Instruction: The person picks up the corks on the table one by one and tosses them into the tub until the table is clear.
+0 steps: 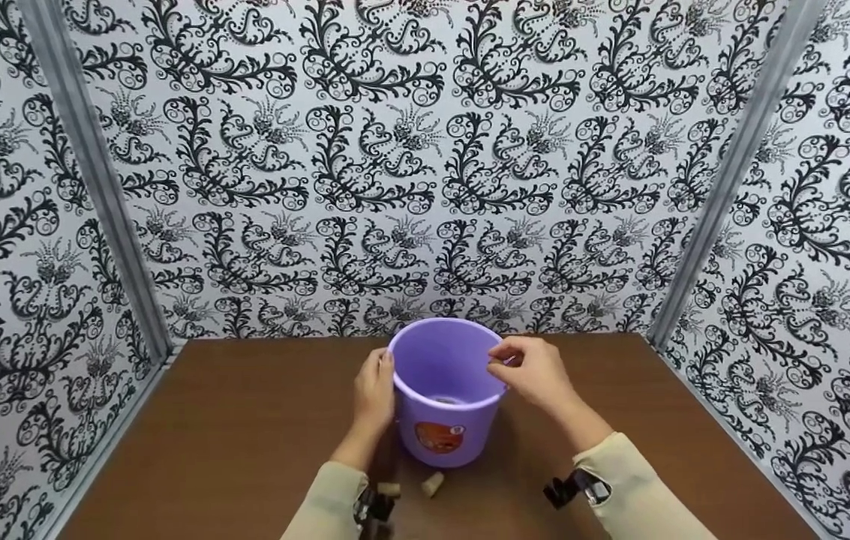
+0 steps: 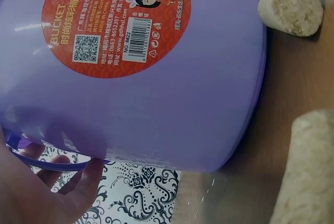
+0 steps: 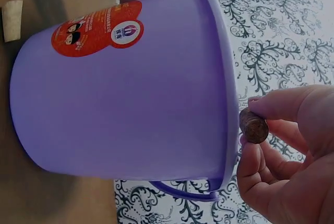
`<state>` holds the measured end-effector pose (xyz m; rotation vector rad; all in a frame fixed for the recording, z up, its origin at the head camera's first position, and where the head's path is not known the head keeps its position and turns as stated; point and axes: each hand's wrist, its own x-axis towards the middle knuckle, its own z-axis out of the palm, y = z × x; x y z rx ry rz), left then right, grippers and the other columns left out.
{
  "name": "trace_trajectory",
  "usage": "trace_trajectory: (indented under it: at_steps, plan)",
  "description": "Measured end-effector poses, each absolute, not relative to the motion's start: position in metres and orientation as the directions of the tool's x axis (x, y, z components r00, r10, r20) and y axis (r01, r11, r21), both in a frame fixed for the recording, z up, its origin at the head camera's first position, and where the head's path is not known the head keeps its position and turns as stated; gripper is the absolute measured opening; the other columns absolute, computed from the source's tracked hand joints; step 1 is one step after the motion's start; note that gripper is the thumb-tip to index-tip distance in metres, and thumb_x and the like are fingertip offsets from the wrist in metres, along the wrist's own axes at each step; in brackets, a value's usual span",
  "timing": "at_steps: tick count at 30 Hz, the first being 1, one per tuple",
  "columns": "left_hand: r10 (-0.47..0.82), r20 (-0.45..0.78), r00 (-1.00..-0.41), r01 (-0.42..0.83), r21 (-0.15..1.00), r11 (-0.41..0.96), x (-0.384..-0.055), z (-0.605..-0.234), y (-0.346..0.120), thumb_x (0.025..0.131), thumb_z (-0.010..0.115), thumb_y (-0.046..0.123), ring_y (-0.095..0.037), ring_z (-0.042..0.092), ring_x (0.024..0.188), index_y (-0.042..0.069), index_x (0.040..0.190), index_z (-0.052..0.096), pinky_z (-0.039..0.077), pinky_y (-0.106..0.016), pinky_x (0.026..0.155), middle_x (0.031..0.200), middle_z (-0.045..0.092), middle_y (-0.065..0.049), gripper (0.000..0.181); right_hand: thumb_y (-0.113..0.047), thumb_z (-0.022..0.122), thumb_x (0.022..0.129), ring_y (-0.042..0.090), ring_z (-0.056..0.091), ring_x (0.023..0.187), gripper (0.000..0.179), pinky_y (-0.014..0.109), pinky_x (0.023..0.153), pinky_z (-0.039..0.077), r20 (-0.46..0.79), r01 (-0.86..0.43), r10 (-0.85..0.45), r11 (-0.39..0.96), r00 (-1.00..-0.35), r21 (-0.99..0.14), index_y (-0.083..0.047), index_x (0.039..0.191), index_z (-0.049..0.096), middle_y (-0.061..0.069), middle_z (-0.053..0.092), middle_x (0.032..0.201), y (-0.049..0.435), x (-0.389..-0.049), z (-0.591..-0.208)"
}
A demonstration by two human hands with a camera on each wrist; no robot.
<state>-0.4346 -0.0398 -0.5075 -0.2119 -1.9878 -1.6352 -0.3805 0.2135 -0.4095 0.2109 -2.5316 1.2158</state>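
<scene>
A purple plastic bucket (image 1: 462, 427) with a red-orange label stands upright on the table. My left hand (image 1: 376, 390) holds it at the left side near the rim; in the left wrist view the fingers (image 2: 86, 182) are by the thin purple handle (image 2: 57, 165). Over the right edge of the rim, my right hand (image 1: 537, 371) pinches a small brown cork (image 3: 254, 126) between thumb and fingertips. Two more pale corks, one tapered (image 1: 432, 484) and one lying by the left wrist (image 1: 388, 490), rest on the table in front of the bucket. Something small shows on the bucket's floor.
The brown tabletop (image 1: 244, 420) is enclosed by walls with black-and-white scroll patterns (image 1: 394, 187). Grey posts (image 1: 91, 165) stand at the back corners. Black camera mounts (image 1: 578, 487) are strapped to both wrists.
</scene>
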Motion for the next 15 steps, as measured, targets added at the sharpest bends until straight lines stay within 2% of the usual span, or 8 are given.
trace_trajectory:
  at_steps: [10, 15]
  plan:
    - [-0.224, 0.489, -0.843, 0.438, 0.866, 0.243, -0.436, -0.505, -0.042, 0.11, 0.049, 0.022, -0.031, 0.067, 0.1, 0.0, 0.117, 0.072, 0.053, -0.048, 0.095, 0.11, 0.074, -0.023, 0.032, -0.009, 0.084, 0.085, 0.021, 0.075, 0.087, 0.021, 0.031, 0.074, 0.064, 0.357, -0.306, -0.055, 0.647, -0.932, -0.699, -0.008, 0.105, 0.081, 0.006, 0.08, 0.097, 0.207, -0.397, -0.4]
    - [-0.214, 0.492, -0.844, 0.434, 0.861, 0.265, -0.436, -0.508, -0.041, 0.109, 0.049, 0.021, -0.027, 0.065, 0.097, 0.002, 0.116, 0.072, 0.052, -0.045, 0.092, 0.104, 0.073, -0.018, 0.03, -0.01, 0.085, 0.084, 0.02, 0.075, 0.088, 0.021, 0.035, 0.081, 0.064, 0.362, -0.297, -0.049, 0.676, -0.931, -0.674, -0.009, 0.105, 0.081, 0.007, 0.081, 0.098, 0.204, -0.403, -0.394]
